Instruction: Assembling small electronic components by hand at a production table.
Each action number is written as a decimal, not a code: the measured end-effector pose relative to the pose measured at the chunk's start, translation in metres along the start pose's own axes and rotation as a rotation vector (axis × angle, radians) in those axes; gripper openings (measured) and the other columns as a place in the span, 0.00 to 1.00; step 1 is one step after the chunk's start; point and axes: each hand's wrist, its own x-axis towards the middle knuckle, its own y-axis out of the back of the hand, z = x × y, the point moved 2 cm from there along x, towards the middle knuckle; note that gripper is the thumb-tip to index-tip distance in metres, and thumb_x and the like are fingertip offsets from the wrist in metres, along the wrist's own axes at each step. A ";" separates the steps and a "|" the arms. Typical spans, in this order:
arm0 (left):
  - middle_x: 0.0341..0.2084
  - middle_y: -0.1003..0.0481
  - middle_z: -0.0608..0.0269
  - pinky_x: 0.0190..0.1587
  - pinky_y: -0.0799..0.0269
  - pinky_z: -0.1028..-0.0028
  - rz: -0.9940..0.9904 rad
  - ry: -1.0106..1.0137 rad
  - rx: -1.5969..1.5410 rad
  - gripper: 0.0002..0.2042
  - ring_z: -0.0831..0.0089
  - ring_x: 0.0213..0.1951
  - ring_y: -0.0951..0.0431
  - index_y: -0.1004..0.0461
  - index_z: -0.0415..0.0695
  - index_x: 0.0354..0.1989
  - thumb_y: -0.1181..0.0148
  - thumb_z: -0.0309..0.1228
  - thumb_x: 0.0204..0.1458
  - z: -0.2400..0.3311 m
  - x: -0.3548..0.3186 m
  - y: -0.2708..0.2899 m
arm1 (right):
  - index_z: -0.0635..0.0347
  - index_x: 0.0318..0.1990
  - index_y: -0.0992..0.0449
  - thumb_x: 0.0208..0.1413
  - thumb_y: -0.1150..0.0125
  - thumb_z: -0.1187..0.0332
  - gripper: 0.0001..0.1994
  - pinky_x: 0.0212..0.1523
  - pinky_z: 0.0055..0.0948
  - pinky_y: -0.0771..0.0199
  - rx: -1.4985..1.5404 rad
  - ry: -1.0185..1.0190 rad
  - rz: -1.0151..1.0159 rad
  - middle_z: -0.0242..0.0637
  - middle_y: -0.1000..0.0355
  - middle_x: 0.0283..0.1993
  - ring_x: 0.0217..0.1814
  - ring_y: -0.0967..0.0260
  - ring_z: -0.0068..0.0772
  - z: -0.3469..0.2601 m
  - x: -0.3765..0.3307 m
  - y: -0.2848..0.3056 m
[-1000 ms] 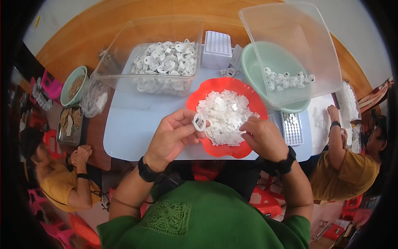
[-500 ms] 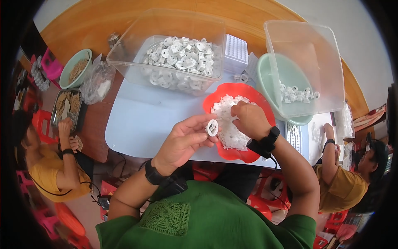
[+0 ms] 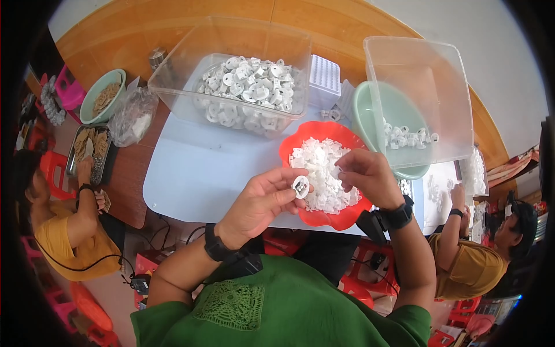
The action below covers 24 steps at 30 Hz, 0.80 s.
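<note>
My left hand pinches a round white plastic part between thumb and fingers, its side with small metal pieces facing up. Close by on the right, my right hand is closed with thumb and forefinger around a small white plastic piece, partly covered by the fingers. Both hands are at the near side of a red scalloped bowl, which holds a heap of small white plastic pieces. Beyond it, a large clear bin contains many round white parts.
A tilted clear bin with some white parts rests on a green basin at right. A white gridded block stands between the bins. Co-workers in yellow sit left and right. A plastic bag lies at left.
My right hand has lifted out of the heap and drawn back toward me, now with a small white piece in its fingertips. My left hand still holds the round part, tilted slightly differently.
</note>
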 end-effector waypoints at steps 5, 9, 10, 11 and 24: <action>0.45 0.26 0.55 0.42 0.27 0.76 -0.025 0.016 0.008 0.18 0.74 0.39 0.24 0.36 0.35 0.57 0.48 0.24 0.58 -0.009 0.004 -0.011 | 0.67 0.38 0.28 0.53 0.44 0.82 0.05 0.29 0.20 0.26 0.230 0.103 0.030 0.33 0.29 0.30 0.29 0.29 0.20 -0.014 -0.030 -0.007; 0.43 0.27 0.61 0.44 0.28 0.75 -0.062 0.054 -0.033 0.17 0.74 0.41 0.25 0.35 0.36 0.57 0.50 0.24 0.59 -0.018 0.008 -0.016 | 0.68 0.37 0.28 0.55 0.46 0.83 0.04 0.28 0.20 0.25 0.263 0.130 0.057 0.33 0.29 0.31 0.30 0.28 0.21 -0.030 -0.053 -0.012; 0.44 0.27 0.58 0.44 0.28 0.75 -0.078 0.055 -0.063 0.18 0.74 0.41 0.25 0.36 0.35 0.57 0.49 0.25 0.59 -0.020 0.009 -0.016 | 0.69 0.38 0.28 0.54 0.46 0.83 0.05 0.27 0.20 0.26 0.236 0.138 0.052 0.34 0.29 0.31 0.30 0.28 0.21 -0.027 -0.059 -0.012; 0.46 0.27 0.55 0.44 0.27 0.74 -0.094 0.056 -0.093 0.19 0.73 0.41 0.25 0.36 0.35 0.57 0.48 0.26 0.58 -0.022 0.008 -0.018 | 0.69 0.38 0.28 0.54 0.46 0.83 0.05 0.27 0.20 0.26 0.246 0.140 0.054 0.34 0.29 0.31 0.30 0.28 0.21 -0.029 -0.062 -0.013; 0.42 0.26 0.62 0.38 0.30 0.79 -0.198 0.103 -0.093 0.20 0.78 0.35 0.26 0.34 0.36 0.57 0.45 0.29 0.57 -0.032 0.003 -0.023 | 0.66 0.34 0.27 0.49 0.41 0.82 0.06 0.28 0.27 0.28 -0.084 0.222 0.229 0.42 0.27 0.30 0.28 0.27 0.33 -0.033 -0.078 -0.047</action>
